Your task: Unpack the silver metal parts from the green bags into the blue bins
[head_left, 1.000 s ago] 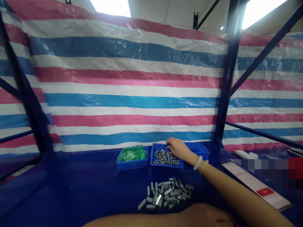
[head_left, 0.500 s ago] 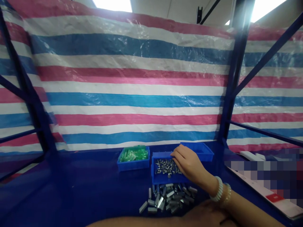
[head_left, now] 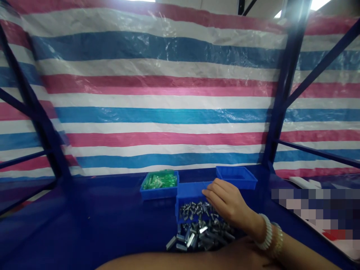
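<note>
My right hand (head_left: pixel 227 200), with bracelets at the wrist, is closed on the rim of a blue plastic box (head_left: pixel 192 189). The box is tilted towards me, its inner far wall showing. Small metal screws (head_left: pixel 194 210) are gathered at its near side. Directly in front, a heap of silvery metal cylinders (head_left: pixel 181 247) lies on the table; whether some screws have dropped among them I cannot tell. My left hand (head_left: pixel 239 251) is low at the bottom, under the right wrist and close to the heap, with its fingers hidden.
Left of the tilted box stands another blue box (head_left: pixel 159 193) holding green packets (head_left: pixel 161 180). A third blue box (head_left: pixel 239 182) is behind my right hand. Dark blue frame posts (head_left: pixel 281 93) rise from the blue table (head_left: pixel 120 221), with a striped sheet (head_left: pixel 168 116) behind.
My right hand has tipped the box further towards me, and the screws have slid to its near side. The view has shifted slightly. My left hand stays low.
</note>
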Motion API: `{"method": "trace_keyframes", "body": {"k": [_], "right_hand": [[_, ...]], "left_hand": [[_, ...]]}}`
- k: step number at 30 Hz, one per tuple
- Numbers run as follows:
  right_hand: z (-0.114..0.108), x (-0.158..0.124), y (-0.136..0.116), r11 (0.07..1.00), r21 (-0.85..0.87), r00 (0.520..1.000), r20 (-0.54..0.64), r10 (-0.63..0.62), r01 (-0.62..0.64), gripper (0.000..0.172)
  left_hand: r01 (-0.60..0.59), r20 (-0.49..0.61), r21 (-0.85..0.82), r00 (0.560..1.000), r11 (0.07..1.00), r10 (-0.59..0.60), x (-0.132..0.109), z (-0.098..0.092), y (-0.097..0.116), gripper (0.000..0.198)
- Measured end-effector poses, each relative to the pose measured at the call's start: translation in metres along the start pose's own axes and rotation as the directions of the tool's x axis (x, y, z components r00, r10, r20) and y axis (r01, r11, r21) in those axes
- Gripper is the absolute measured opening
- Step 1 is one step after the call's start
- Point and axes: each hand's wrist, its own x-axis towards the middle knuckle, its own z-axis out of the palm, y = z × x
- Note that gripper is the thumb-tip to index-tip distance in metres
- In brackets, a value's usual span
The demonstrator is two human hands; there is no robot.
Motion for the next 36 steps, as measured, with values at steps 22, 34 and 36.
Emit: {"method": "trace_keyframes", "body": {"k": [22, 34, 36], "right_hand": [[-0.018, 0.01, -0.001, 0.992, -0.079, 0.982, -0.149, -0.114, 0.103, 0.019], [-0.006, 0.005, 0.033, 0.988, -0.136, 0.984, -0.168, 0.052, -0.076, 0.014], [0.003, 0.016, 0.057, 0.969, -0.137, 0.974, -0.118, 0.191, -0.206, 0.018]], "left_hand": [[-0.062, -0.207, 0.148, 0.974, 0.987, 0.093, 0.013, 0.033, -0.015, 0.037], [-0.147, -0.192, 0.318, 0.957, 0.937, 0.215, 0.001, 0.023, -0.014, 0.041], [-0.139, -0.14, 0.33, 0.971, 0.934, 0.194, 0.001, 0.024, -0.015, 0.042]]}}
